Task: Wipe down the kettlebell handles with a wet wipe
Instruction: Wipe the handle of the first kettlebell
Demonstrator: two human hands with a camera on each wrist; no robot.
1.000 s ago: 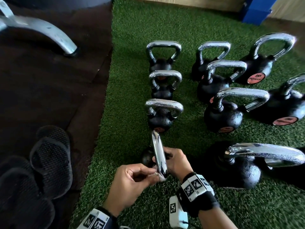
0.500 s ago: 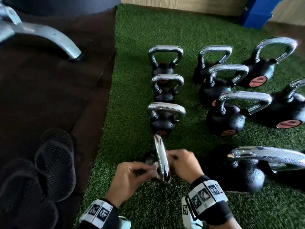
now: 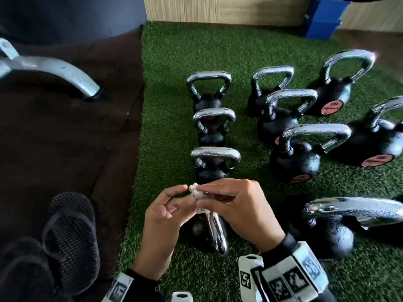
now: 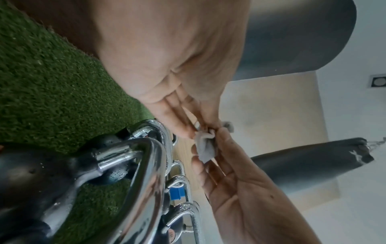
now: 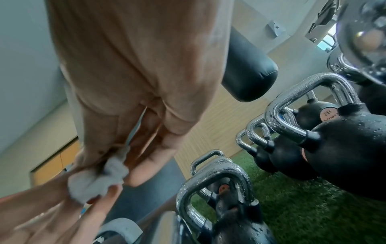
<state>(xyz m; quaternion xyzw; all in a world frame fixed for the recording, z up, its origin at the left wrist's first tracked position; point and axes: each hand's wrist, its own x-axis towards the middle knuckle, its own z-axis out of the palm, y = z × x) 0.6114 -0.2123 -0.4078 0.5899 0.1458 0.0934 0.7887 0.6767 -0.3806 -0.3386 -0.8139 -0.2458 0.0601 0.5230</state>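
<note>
Pinching a crumpled wet wipe (image 3: 197, 196) (soft, bunched): both hands.

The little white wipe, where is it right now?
In the head view, the crumpled white wet wipe is pinched between both hands' fingertips, just above the nearest small black kettlebell's chrome handle.

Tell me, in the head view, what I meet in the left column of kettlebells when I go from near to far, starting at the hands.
Left hand and right hand pinching the wet wipe → nearest kettlebell, its handle turned edge-on → second kettlebell → third kettlebell → farthest kettlebell → wooden wall.
</note>
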